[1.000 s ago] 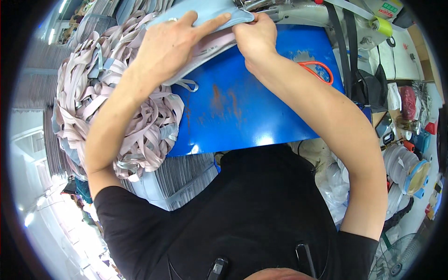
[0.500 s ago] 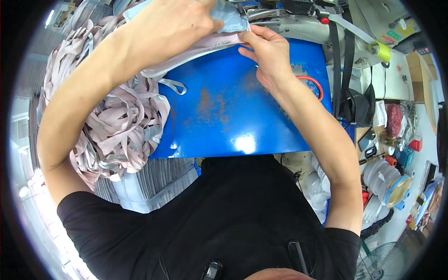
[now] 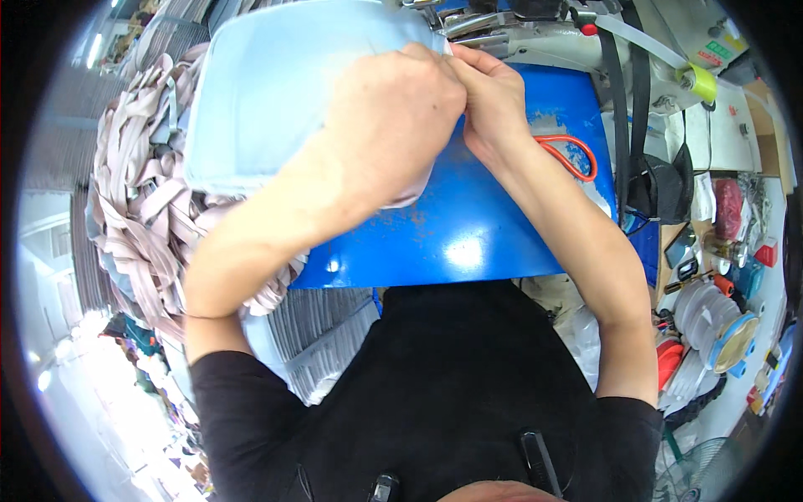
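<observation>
A light blue fabric piece (image 3: 268, 92) with rounded corners and a pale pinkish edge spreads over the far left of the blue work plate (image 3: 468, 201). My left hand (image 3: 401, 109) is closed at the right side of this fabric, knuckles up, its fingertips mostly hidden. Right beside it, my right hand (image 3: 498, 92) pinches the fabric's edge between thumb and fingers. Both hands are close together, just in front of the metal parts of what looks like a sewing machine (image 3: 552, 46).
A heap of pinkish-grey fabric strips (image 3: 134, 184) lies on the left. Orange-red handles (image 3: 577, 155), probably scissors, rest on the plate by my right wrist. Black straps (image 3: 640, 109) hang at the right, near a yellow tape roll (image 3: 698, 82). Stacked grey sheets (image 3: 326, 335) stand below the plate.
The light blue fabric, bunched at the far edge before, is now spread flat on the left. My left hand has come down and right, next to my right hand, which stays nearly in place.
</observation>
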### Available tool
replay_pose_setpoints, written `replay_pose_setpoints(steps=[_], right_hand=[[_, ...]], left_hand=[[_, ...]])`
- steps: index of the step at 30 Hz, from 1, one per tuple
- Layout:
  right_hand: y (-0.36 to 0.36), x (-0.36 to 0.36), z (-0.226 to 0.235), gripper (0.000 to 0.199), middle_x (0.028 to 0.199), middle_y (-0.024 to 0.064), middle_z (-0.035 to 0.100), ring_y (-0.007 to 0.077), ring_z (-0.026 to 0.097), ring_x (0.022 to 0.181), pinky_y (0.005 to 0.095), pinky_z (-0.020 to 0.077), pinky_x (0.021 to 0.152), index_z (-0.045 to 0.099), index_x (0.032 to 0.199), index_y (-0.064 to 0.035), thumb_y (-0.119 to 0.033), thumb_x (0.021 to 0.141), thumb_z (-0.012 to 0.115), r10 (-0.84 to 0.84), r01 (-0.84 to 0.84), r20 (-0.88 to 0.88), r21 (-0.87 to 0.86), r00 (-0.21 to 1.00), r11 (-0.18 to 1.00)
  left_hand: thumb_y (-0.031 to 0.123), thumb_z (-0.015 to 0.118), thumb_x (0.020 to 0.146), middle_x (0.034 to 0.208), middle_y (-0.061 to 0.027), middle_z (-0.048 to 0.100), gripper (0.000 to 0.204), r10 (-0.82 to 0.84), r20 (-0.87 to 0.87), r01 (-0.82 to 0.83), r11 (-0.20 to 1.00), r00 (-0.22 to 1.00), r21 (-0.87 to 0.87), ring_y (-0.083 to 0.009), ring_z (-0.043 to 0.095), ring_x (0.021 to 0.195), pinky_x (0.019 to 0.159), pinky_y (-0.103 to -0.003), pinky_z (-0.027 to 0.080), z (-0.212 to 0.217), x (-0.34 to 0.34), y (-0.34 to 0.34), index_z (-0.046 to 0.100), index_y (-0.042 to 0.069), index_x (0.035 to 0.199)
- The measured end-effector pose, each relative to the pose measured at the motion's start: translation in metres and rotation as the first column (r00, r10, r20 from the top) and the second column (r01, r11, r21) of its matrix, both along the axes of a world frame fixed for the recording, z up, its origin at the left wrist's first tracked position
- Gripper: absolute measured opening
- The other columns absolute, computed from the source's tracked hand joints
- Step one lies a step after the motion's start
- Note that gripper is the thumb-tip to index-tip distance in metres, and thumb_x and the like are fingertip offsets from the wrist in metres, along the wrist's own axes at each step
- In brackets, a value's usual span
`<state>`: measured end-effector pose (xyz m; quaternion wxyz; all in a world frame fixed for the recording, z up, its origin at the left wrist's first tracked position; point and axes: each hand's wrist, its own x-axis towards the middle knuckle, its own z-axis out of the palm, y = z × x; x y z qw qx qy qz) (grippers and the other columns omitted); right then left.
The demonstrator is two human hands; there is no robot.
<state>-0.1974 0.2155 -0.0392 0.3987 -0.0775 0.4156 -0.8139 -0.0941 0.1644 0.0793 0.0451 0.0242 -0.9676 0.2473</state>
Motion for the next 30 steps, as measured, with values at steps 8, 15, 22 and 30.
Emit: replay_pose_setpoints(steps=[8, 15, 22, 30], right_hand=[[0.01, -0.005, -0.005, 0.032, 0.103, 0.0136, 0.074, 0.0151, 0.07, 0.09, 0.0278, 0.0572, 0.08, 0.069, 0.116, 0.0097, -0.01, 0.092, 0.077, 0.006, -0.015, -0.14, -0.069, 0.99, 0.998], [0.031, -0.004, -0.021, 0.04, 0.098, 0.0122, 0.074, 0.0219, 0.072, 0.085, 0.0342, 0.0569, 0.079, 0.074, 0.119, -0.0059, -0.014, 0.079, 0.073, 0.029, 0.093, -0.672, 0.145, 0.74, 0.985], [0.081, 0.011, -0.011, 0.033, 0.091, 0.0126, 0.07, 0.0242, 0.07, 0.08, 0.0364, 0.0559, 0.071, 0.077, 0.111, -0.0039, -0.018, 0.081, 0.072, 0.19, 0.205, -0.829, 0.34, 0.526, 0.918], [0.076, 0.023, 0.0, 0.028, 0.094, 0.0084, 0.073, 0.0138, 0.069, 0.075, 0.0278, 0.0595, 0.064, 0.071, 0.118, 0.0047, -0.013, 0.097, 0.066, 0.158, -0.13, -0.222, 0.134, 0.962, 0.982]], left_hand=[[0.006, 0.062, 0.08, 0.079, -0.022, 0.07, 0.022, 0.148, -0.158, -0.088, 0.939, 0.976, 0.332, -0.0358, 0.073, 0.077, 0.069, -0.044, 0.058, -0.033, -0.028, -0.004, 0.063, -0.004, 0.101], [0.011, 0.065, 0.077, 0.094, -0.0174, 0.066, 0.057, 0.278, -0.16, -0.082, 0.691, 0.947, 0.718, -0.0326, 0.063, 0.076, 0.074, -0.042, 0.053, -0.038, -0.001, -0.017, 0.059, -0.001, 0.132], [-0.002, 0.072, 0.068, 0.131, -0.0152, 0.068, 0.044, 0.104, -0.424, 0.143, 0.848, 0.899, 0.51, -0.0338, 0.066, 0.109, 0.087, -0.04, 0.056, -0.068, 0.046, 0.026, 0.066, 0.0, 0.111], [-0.01, 0.068, 0.069, 0.111, -0.0115, 0.074, 0.031, -0.072, -0.523, 0.346, 0.824, 0.849, 0.449, -0.0294, 0.068, 0.096, 0.08, -0.037, 0.057, -0.062, 0.028, 0.01, 0.068, 0.0, 0.098]])
